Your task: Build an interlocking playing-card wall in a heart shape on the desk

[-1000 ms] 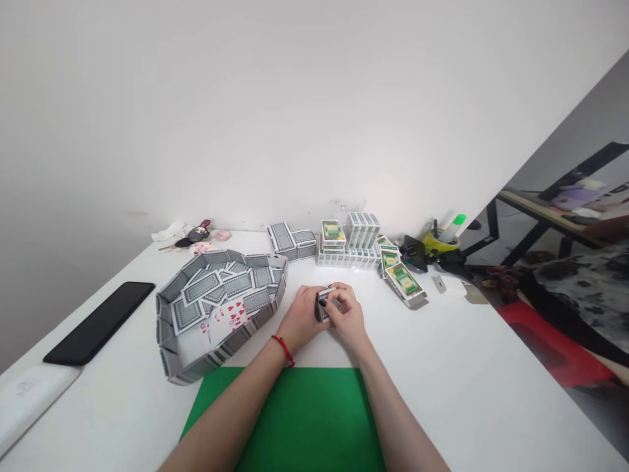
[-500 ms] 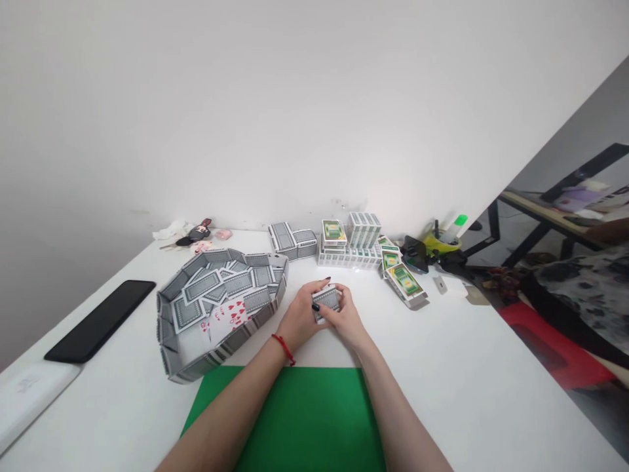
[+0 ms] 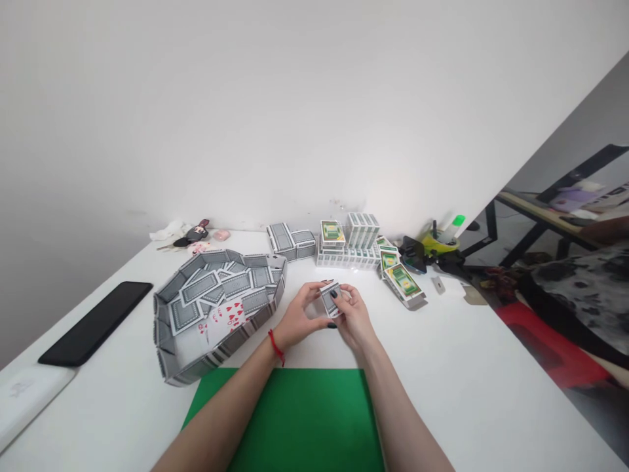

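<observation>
My right hand is closed on playing cards, its thumb pressed across the patterned grey back. The cards are tilted above the white table; how many are in the stack cannot be told. My left hand, with a red string bracelet at the wrist, curves around their left side. Its thumb is stretched out below the cards, apart from the fingers near their upper edge. Whether those fingertips touch the cards is unclear. To the left, a tray walled with cards contains loose playing cards, mostly back up, some showing red hearts.
Card blocks and stacked card boxes stand by the wall. Green card boxes lie right of them. A green mat lies under my forearms. A black phone-like slab is far left. A person's patterned clothing shows at right.
My left thumb has come off the face of the cards and opened away below them. My right thumb now presses on the cards, which have turned to a steeper tilt.
</observation>
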Demonstrator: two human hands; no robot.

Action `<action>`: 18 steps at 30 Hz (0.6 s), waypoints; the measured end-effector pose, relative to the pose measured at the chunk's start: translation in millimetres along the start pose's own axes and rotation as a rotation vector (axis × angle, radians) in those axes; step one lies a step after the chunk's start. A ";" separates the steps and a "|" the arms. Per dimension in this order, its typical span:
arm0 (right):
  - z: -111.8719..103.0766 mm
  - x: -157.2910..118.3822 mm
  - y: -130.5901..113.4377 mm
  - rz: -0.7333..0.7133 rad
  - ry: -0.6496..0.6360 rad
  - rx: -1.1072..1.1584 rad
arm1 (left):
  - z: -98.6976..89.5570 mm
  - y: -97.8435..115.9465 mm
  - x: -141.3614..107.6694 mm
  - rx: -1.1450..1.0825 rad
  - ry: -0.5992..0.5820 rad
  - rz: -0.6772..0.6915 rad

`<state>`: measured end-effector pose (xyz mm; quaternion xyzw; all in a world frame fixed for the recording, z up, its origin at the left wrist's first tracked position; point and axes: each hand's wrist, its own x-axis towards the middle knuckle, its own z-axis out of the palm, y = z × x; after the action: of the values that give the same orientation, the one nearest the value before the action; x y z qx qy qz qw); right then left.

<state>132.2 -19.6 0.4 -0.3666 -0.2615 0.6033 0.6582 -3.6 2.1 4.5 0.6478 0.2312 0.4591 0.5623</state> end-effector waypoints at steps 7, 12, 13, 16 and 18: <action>-0.2 -1.9 -4.7 0.057 -0.111 -0.062 | -1.3 -4.1 2.9 -0.348 0.092 -0.239; 0.1 -3.9 -5.3 0.058 -0.175 -0.154 | -4.7 -1.5 2.5 -0.338 0.019 -0.279; -1.0 -3.5 -4.2 0.043 -0.177 -0.166 | -5.4 -0.5 2.6 -0.327 0.033 -0.262; -4.6 -0.9 1.6 0.003 -0.158 -0.193 | -6.3 1.6 3.0 -0.295 0.097 -0.210; -6.1 0.8 5.5 -0.033 -0.142 -0.242 | -6.0 2.3 3.3 -0.277 0.130 -0.193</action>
<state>133.8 -19.7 -7.6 -0.3954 -0.3842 0.5809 0.5989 -7.7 7.3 7.5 0.5077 0.2629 0.4715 0.6714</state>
